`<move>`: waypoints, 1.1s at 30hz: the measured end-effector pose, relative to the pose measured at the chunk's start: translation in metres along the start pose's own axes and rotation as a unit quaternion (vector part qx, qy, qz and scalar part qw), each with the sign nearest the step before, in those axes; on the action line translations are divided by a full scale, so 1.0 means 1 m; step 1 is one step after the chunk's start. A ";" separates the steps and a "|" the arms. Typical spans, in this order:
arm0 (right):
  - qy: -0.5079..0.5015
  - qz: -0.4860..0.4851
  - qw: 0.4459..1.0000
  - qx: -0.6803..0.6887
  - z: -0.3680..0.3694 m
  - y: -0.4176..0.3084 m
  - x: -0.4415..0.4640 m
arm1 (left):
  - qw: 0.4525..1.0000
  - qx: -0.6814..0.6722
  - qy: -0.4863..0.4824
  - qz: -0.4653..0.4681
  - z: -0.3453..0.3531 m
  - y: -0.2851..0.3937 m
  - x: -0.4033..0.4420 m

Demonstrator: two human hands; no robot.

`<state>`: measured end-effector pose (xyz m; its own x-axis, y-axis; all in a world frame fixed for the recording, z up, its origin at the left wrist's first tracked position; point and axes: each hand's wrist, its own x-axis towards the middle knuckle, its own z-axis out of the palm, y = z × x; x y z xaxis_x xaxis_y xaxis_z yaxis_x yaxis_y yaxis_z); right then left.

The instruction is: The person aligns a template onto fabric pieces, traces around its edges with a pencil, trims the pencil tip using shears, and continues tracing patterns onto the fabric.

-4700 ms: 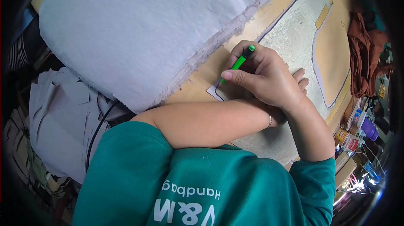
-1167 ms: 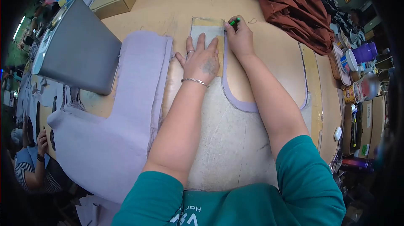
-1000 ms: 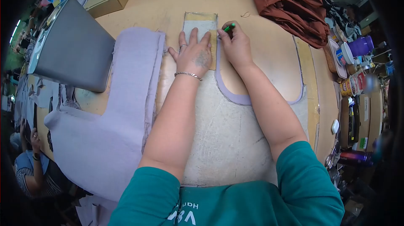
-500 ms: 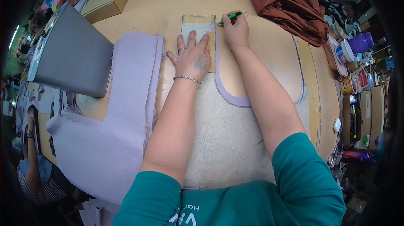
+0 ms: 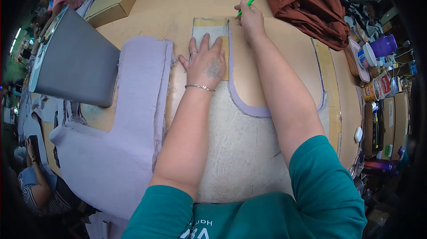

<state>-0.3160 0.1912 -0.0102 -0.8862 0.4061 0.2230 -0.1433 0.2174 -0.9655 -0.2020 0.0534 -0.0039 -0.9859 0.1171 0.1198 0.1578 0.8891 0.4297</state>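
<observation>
My left hand (image 5: 205, 64) lies flat with fingers spread on the narrow arm of a grey pattern template (image 5: 235, 150) patched with yellow-brown tape. In my right hand (image 5: 252, 23) is a green pencil (image 5: 253, 0), its black end pointing up and away; the tip is hidden by my fingers. This hand is just right of the template arm's top corner. A thin strip of lilac fabric (image 5: 253, 111) shows along the template's curved inner edge. To the left of my left arm lies a stack of cut lilac fabric pieces (image 5: 138, 74) with frayed edges.
A grey bin-like container (image 5: 80, 61) and a cardboard box (image 5: 116, 3) stand at the left. Rust-brown cloth (image 5: 307, 7) covers the far right. Tubs, including a purple one (image 5: 382, 45), and boxes line the right edge. Other people are at the left.
My right hand has moved slightly up and away with the pencil, which now points more steeply upward. My left hand stays pressed on the template. The view has shifted a little.
</observation>
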 end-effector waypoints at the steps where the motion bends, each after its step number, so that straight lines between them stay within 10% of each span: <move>1: 0.027 -0.065 0.997 -0.022 0.000 0.002 -0.003 | 1.000 0.001 -0.005 0.002 0.000 -0.001 0.000; 16: -0.044 -0.190 0.962 -0.192 -0.010 -0.003 -0.064 | 0.999 0.016 -0.037 -0.002 0.000 -0.007 0.003; 23: -0.237 -0.312 0.895 -0.216 -0.072 -0.045 -0.186 | 1.000 0.013 -0.017 0.000 0.003 -0.008 0.003; 33: -0.135 0.023 0.973 -0.188 -0.255 -0.025 -0.190 | 0.997 0.069 -0.045 -0.012 0.000 -0.002 0.006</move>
<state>-0.0316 0.3344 0.0057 -0.9785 0.1867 0.0880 0.0260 0.5342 -0.8449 -0.2083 0.0525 -0.0034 -0.9913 0.1286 0.0276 0.1309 0.9439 0.3033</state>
